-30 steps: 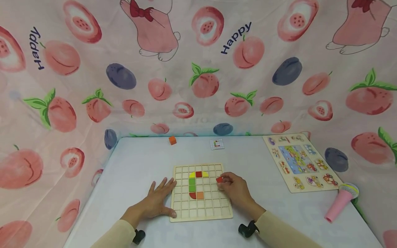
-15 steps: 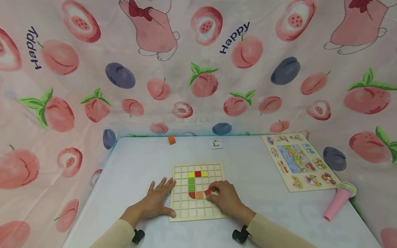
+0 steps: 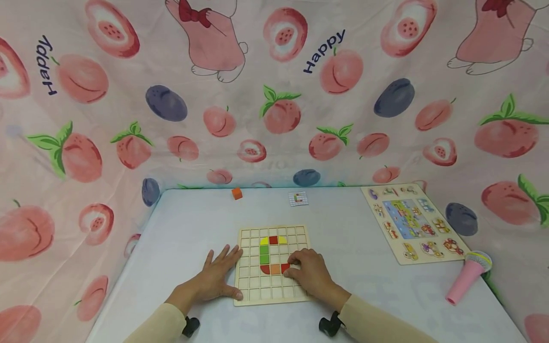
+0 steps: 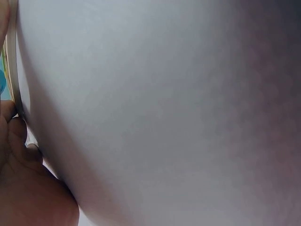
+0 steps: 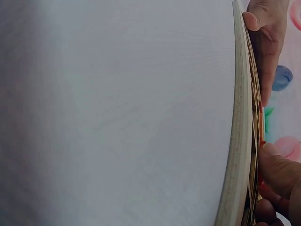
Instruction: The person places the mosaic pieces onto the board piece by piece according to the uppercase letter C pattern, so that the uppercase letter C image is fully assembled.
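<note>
A wooden grid board (image 3: 254, 294) lies in the middle of the table. My left hand (image 3: 212, 278) rests spread at its left edge, thumb on the near-left corner. My right hand (image 3: 313, 274) pinches a red square tile (image 3: 285, 268) between thumb and fingertips, in the cell right of an orange tile (image 3: 275, 269). Left of that sits a red rounded tile (image 3: 265, 270), with green tiles (image 3: 264, 255) above. A red square (image 3: 273, 240) stands between two yellow tiles (image 3: 282, 240) in the upper row. In the right wrist view, my right thumb (image 5: 277, 169) is at the board's surface.
A small pattern card (image 3: 298, 198) and an orange cube (image 3: 237, 193) lie near the table's back edge. On the right are a picture puzzle board (image 3: 405, 252) and a pink toy microphone (image 3: 463, 286). A fruit-print cloth (image 3: 274, 157) hangs behind the table.
My right hand has moved left and nearer with the red square tile, from the board's right edge to beside the orange tile, where the tile now lies flatter. My left hand stays in place.
</note>
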The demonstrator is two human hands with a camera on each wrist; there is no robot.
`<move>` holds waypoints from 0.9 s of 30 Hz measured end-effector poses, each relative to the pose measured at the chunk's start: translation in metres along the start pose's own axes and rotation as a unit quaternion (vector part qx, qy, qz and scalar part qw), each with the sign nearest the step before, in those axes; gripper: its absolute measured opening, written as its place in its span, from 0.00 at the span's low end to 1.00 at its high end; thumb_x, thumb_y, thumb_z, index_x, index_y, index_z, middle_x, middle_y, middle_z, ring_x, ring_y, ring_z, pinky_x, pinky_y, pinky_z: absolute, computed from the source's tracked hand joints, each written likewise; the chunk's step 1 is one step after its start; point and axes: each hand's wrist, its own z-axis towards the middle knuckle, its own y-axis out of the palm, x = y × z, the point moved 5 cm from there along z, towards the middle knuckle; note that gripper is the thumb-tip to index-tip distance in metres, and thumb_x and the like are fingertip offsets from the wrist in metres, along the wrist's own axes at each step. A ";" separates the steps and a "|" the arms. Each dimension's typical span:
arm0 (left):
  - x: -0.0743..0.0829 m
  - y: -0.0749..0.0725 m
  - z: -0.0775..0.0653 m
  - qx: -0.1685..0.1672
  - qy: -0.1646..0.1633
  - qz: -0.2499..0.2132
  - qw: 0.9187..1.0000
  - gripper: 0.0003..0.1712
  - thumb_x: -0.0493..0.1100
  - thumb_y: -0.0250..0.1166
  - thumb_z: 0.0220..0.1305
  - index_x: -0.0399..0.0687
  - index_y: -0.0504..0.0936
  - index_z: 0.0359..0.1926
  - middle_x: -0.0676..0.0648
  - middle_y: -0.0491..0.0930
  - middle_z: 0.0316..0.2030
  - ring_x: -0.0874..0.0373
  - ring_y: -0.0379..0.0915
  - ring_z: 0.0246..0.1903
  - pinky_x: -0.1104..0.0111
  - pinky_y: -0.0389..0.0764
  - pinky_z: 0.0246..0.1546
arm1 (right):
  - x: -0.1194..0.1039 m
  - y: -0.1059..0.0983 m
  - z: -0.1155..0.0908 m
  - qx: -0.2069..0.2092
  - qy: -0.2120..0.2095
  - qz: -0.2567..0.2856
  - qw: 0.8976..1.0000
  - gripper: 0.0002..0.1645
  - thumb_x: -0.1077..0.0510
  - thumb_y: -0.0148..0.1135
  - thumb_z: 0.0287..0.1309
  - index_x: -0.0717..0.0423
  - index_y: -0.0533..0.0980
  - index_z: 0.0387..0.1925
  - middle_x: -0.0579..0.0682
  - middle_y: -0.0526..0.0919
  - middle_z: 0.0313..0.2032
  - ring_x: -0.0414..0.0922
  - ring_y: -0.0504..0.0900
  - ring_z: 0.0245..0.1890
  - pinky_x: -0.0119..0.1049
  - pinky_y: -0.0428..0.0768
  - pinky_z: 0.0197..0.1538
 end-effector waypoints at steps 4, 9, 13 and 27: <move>0.000 0.000 0.000 0.001 0.002 0.000 1.000 0.76 0.71 0.82 0.39 0.54 0.55 0.85 0.50 0.48 0.85 0.47 0.30 0.86 0.41 0.21 0.82 | 0.000 0.000 0.000 0.003 0.002 -0.001 1.000 0.15 0.50 0.82 0.53 0.50 0.86 0.39 0.41 0.85 0.37 0.42 0.77 0.42 0.46 0.74 0.52; 0.000 0.000 0.000 0.002 0.004 -0.003 1.000 0.76 0.71 0.82 0.39 0.53 0.55 0.84 0.50 0.48 0.85 0.47 0.30 0.86 0.41 0.20 0.82 | 0.001 0.000 0.001 0.004 0.006 0.009 1.000 0.15 0.51 0.82 0.52 0.50 0.86 0.39 0.40 0.84 0.35 0.41 0.76 0.41 0.45 0.73 0.52; -0.001 0.000 0.000 0.003 0.004 -0.002 1.000 0.76 0.71 0.82 0.39 0.53 0.55 0.84 0.49 0.48 0.85 0.46 0.30 0.86 0.41 0.21 0.82 | 0.001 0.000 0.001 0.003 0.006 0.012 1.000 0.15 0.51 0.82 0.52 0.50 0.86 0.39 0.40 0.84 0.35 0.41 0.77 0.41 0.45 0.73 0.52; 0.000 -0.007 -0.001 -0.004 -0.001 0.007 1.000 0.73 0.70 0.82 0.42 0.52 0.56 0.84 0.50 0.49 0.85 0.47 0.34 0.85 0.41 0.25 0.83 | 0.004 -0.007 0.005 -0.003 0.034 0.054 0.998 0.16 0.49 0.78 0.60 0.50 0.85 0.46 0.41 0.82 0.40 0.40 0.76 0.41 0.38 0.79 0.48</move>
